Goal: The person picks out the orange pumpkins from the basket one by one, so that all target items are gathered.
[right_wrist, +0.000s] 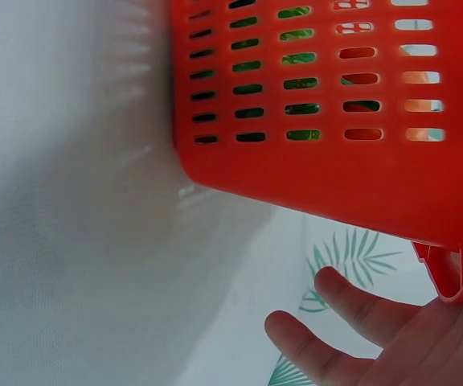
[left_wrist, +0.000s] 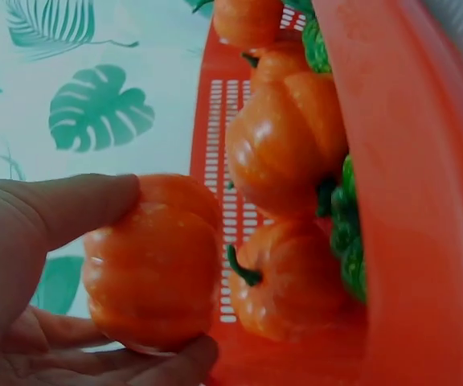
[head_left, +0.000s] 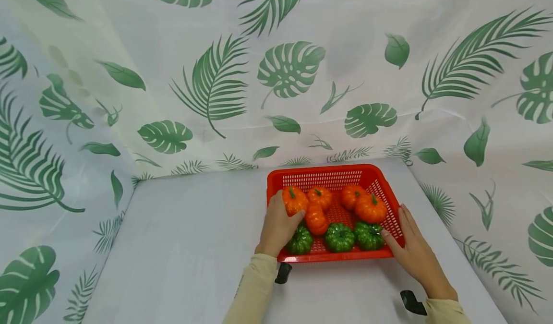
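My left hand (head_left: 278,225) grips an orange toy pumpkin (head_left: 295,200) at the left side of a red plastic basket (head_left: 332,256). In the left wrist view, thumb and fingers lie on opposite sides of this pumpkin (left_wrist: 155,265). Other orange pumpkins (head_left: 371,209) lie in the basket, with three green pumpkins (head_left: 339,237) along its front side. My right hand (head_left: 414,252) rests at the basket's right rim, thumb toward the front corner. The right wrist view shows two fingers (right_wrist: 308,346) extended outside the slotted wall, not curled round it.
The basket stands on a white table (head_left: 186,247), toward its right side. A white sheet with green leaf prints (head_left: 302,98) hangs behind the table and at both sides. Dark wrist-camera parts (head_left: 282,273) show below the hands.
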A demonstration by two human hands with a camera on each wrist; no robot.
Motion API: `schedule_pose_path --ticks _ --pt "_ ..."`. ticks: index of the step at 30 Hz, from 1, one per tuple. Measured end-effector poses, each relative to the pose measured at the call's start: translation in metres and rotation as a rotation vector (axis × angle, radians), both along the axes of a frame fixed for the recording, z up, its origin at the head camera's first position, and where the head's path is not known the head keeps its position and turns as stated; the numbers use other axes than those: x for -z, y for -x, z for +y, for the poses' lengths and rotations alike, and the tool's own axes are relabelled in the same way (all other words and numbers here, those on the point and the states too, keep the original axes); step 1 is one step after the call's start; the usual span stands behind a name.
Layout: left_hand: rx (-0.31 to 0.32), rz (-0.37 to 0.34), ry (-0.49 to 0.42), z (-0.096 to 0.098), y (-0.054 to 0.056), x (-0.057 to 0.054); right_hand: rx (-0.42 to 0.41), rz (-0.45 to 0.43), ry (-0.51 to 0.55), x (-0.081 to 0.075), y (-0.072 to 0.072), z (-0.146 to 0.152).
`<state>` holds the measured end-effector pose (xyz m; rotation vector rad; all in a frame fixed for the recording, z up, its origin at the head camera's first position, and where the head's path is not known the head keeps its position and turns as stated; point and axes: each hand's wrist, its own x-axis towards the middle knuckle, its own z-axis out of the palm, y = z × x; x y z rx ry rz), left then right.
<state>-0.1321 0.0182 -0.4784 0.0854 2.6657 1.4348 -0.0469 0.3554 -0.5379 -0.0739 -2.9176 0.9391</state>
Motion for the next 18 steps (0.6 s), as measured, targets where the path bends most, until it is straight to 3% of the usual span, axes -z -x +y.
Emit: schedule_pose_path --ticks 10,18 --pt "-0.039 0.080 -0.159 -0.027 0.008 0.005 0.013 -0.018 -0.006 -0.001 0.002 -0.001" --pt "-0.089 0.092 -0.222 -0.051 0.014 0.006 0.027 -0.030 -0.022 0.001 0.003 -0.002"
